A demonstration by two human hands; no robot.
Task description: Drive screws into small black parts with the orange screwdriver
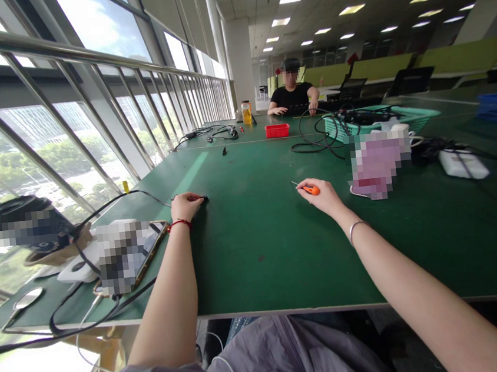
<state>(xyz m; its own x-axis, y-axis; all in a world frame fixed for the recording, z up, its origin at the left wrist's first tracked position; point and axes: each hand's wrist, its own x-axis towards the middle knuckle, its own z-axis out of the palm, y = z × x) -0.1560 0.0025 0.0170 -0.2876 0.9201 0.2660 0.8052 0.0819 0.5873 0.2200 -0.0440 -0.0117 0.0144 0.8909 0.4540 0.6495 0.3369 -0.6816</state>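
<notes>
grey clothing (266, 356) lies nearest; right hand (324, 196) holds screwdriver (312, 190), basket (421, 114) holds cables (363, 116).

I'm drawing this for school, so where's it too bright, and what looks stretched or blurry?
In the head view, the left windows glare, white in places, and a pale streak lies on the green table; in the same head view, the railing stretches towards the edge, the left phone is partly blurred out, and the dark thing in the left hand is too small to name.
</notes>
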